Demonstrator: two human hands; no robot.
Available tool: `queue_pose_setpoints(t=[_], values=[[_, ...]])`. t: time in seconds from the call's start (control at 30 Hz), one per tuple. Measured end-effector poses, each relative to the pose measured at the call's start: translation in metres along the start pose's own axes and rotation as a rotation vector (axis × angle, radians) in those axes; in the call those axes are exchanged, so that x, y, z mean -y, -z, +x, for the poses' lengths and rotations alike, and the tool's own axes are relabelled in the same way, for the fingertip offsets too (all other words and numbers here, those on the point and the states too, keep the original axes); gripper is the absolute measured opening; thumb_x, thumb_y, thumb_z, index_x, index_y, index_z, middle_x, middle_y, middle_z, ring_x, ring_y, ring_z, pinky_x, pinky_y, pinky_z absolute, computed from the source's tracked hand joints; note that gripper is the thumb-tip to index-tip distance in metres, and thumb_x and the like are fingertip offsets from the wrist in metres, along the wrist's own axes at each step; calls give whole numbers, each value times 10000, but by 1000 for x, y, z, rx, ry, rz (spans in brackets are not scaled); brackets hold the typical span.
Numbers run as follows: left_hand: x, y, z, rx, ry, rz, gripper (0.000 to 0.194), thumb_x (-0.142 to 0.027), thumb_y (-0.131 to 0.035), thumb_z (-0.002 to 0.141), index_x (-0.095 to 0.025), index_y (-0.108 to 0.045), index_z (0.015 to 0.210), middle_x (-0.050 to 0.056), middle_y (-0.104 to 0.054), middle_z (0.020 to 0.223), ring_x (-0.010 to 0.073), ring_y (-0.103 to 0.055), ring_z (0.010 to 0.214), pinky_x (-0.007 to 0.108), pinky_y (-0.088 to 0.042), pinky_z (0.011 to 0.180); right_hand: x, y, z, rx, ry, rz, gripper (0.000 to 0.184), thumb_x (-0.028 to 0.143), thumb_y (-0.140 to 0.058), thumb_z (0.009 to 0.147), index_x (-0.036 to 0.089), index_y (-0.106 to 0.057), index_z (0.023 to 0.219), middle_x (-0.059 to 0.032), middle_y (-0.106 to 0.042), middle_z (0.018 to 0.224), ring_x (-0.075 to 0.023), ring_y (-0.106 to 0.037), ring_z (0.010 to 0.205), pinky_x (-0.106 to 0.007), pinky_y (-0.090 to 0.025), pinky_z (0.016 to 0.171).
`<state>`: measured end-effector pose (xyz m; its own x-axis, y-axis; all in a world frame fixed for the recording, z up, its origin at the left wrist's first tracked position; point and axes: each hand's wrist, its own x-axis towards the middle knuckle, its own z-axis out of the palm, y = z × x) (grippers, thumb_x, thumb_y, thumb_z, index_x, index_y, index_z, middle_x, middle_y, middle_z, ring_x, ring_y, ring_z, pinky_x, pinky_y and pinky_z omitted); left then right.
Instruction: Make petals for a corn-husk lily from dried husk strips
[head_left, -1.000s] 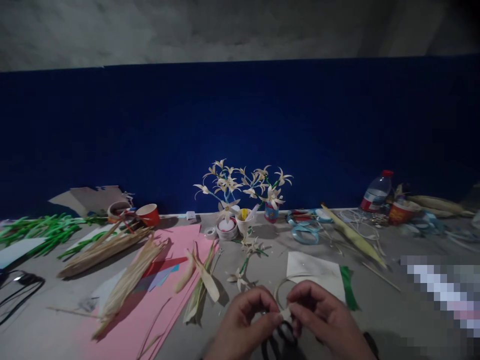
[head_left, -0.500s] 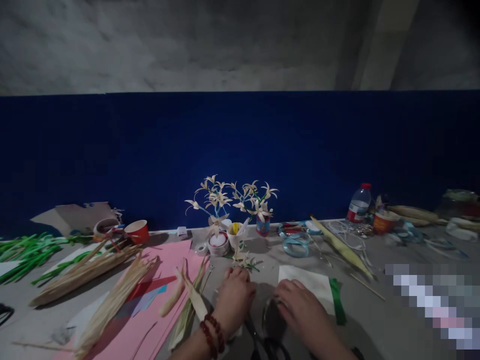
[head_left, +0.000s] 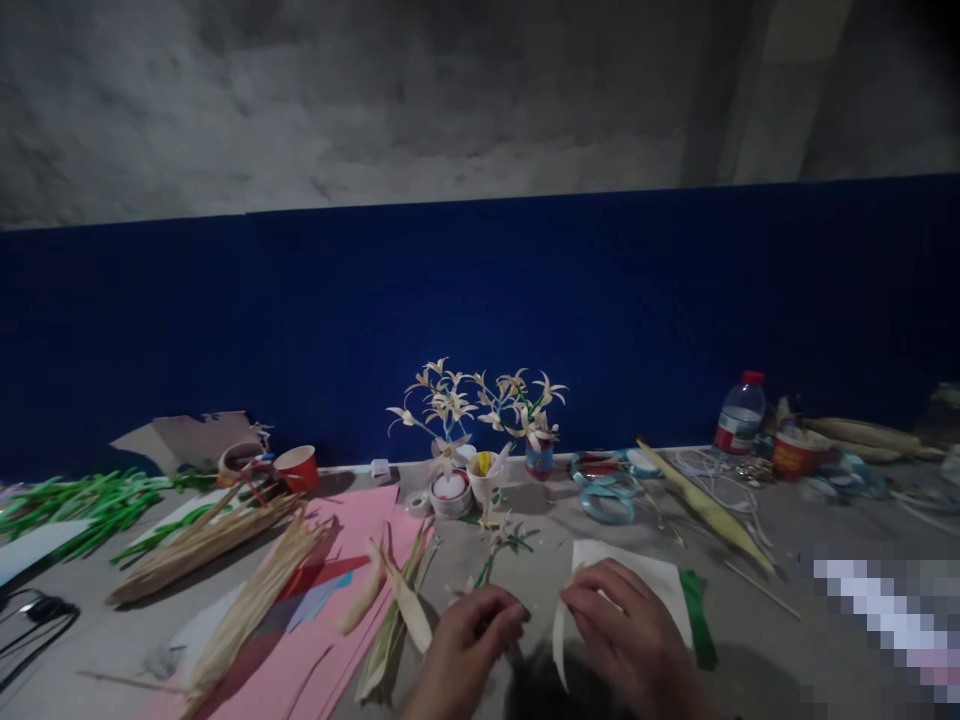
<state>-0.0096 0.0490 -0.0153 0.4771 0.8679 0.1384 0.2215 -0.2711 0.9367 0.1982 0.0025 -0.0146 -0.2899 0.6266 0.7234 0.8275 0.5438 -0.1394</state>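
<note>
My right hand (head_left: 622,625) is closed in a pinch on a narrow pale strip of corn husk (head_left: 559,645), which hangs down from the fingertips. My left hand (head_left: 476,645) is just to its left, thumb and fingers pressed together. Whatever it may hold is too small to make out. Beneath the right hand lies a white sheet (head_left: 645,565) with a green strip (head_left: 699,620) at its right edge. Just beyond my left hand is a loose husk flower with a green stem (head_left: 491,555). Dark shadow covers the table between my wrists.
Husk flowers (head_left: 450,405) stand in small containers near the blue partition (head_left: 480,280). Dried corn husks (head_left: 255,610) and pink paper (head_left: 300,650) lie at left, with green stems (head_left: 75,510) beyond. A bottle (head_left: 741,415), blue tape rolls (head_left: 607,500) and a red cup (head_left: 796,455) stand at right.
My hands have lifted off the table and come nearer to me. The pale husk strip now shows in my right hand. The scissors between the hands are no longer visible; the view has shifted slightly.
</note>
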Motion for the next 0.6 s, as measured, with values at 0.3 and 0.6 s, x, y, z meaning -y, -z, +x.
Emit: queue_pose_setpoints(t=[0.3,0.6], values=[[-11,-34,-14,109,154,-534,447,-560,-783,637,-179,-553,676,-48,-471,607,115,-403,585,242,-348,594,20,9,-12,-190,4,147,320,8,-544,852,232,-630,1066,-58,-705,883,-196,-638,811,-331,-544,726],[-38,-34,-30,159,107,-655,407,-495,-810,648,-160,-581,681,-21,-535,622,119,-455,609,242,-357,618,31,15,-21,-259,116,57,180,168,-573,912,183,-711,1026,-95,-775,827,-214,-706,768,-323,-597,694]])
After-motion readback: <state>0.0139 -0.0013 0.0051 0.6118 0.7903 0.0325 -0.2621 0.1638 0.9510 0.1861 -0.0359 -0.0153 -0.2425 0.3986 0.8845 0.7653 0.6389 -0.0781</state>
